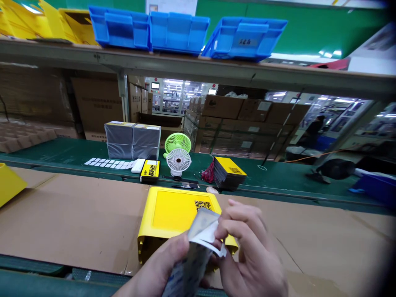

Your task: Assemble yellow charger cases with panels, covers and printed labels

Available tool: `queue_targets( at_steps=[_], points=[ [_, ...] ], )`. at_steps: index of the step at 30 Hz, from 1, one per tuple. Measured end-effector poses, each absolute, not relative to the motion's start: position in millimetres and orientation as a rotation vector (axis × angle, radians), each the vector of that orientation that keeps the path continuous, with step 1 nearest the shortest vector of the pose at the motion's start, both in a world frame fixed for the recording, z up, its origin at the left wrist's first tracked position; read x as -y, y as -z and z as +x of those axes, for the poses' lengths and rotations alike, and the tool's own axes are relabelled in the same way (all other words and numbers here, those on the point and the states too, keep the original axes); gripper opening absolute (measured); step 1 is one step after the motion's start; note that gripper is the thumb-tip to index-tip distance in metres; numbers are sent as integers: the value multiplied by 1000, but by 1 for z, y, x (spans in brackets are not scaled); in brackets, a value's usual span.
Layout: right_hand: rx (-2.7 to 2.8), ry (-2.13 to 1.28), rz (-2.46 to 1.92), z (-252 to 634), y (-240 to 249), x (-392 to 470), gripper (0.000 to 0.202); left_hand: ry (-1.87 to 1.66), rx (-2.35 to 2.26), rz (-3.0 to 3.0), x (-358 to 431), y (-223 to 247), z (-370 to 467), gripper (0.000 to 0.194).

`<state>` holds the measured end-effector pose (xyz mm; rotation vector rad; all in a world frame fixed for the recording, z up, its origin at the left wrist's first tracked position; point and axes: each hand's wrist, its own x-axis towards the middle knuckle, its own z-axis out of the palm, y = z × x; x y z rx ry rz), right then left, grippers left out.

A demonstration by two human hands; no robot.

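Observation:
In the head view my left hand [161, 264] grips a grey, silvery adhesive sheet [202, 220], its lower part bent downward and showing blurred blue print. My right hand [250, 251] pinches the white backing paper [210, 233] at the sheet's edge, which is partly lifted from the grey face. Just beyond both hands a yellow plastic housing [176, 210] rests on the cardboard, its open side facing me. It bears a printed QR code [202, 205], partly covered by the sheet, and a shallow rectangular recess on top.
Cardboard [77, 218] covers the bench. Behind it stand a white fan [178, 160], a green fan [177, 142], yellow printed cards [150, 169], a card stack [230, 171] and wrapped grey blocks [119, 140]. Blue bins [179, 33] line the overhead shelf. A yellow part [10, 183] lies left.

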<state>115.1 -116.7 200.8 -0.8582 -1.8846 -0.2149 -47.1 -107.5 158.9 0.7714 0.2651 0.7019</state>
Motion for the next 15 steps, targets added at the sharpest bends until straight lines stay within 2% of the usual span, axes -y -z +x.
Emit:
queue_targets(
  at_steps=[4, 8, 12, 15],
  points=[
    [1937, 129, -724, 122, -195, 116, 24, -595, -132, 545, 101, -148, -45, 80],
    [1904, -14, -782, 130, -196, 115, 46, -577, -102, 544, 101, -151, -41, 77],
    [2116, 66, -775, 138, -205, 123, 39, -663, -67, 513, 94, -170, -43, 90],
    [2136, 9, -746, 155, -205, 132, 28, -951, -62, 501, 77, -186, -58, 90]
  ],
)
